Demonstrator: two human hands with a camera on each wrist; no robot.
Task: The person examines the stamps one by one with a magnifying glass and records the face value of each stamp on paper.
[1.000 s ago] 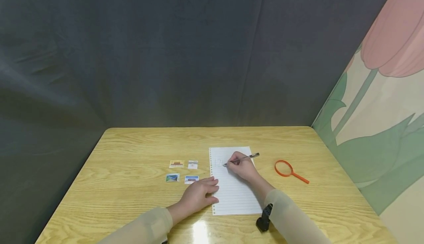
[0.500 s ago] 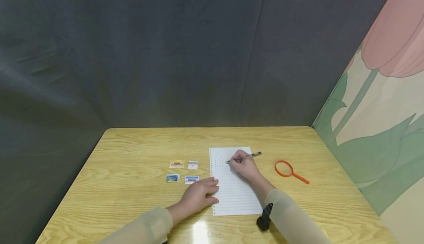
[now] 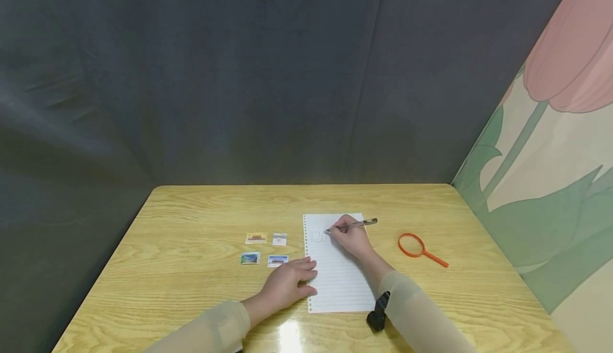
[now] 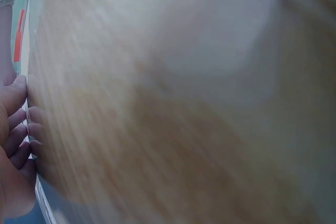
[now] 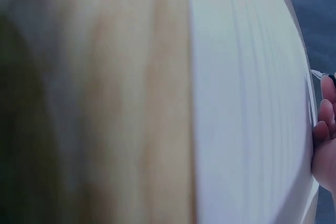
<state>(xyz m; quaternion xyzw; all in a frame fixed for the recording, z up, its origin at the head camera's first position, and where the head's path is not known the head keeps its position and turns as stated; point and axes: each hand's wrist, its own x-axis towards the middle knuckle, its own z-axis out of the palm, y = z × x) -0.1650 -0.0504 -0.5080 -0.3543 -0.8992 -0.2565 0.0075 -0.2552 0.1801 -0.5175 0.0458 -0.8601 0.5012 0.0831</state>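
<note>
A lined white sheet of paper (image 3: 342,284) lies on the wooden table (image 3: 191,220). My right hand (image 3: 348,237) grips a silver pen (image 3: 359,224) with its tip on the upper left of the sheet, beside faint writing. My left hand (image 3: 289,281) rests flat on the table, fingertips touching the sheet's left edge. The right wrist view shows the paper (image 5: 247,108) up close and blurred, with fingertips (image 5: 325,129) at the right edge. The left wrist view shows my left hand's fingers (image 4: 16,135) against the blurred tabletop.
Several small picture stamps (image 3: 256,238) lie in two rows left of the sheet. An orange magnifying glass (image 3: 416,248) lies to the right of it. A dark curtain backs the table, and a flower-painted wall (image 3: 551,156) stands at the right.
The pen tip has shifted slightly right and up along the top line of the sheet. My left hand has stayed in place.
</note>
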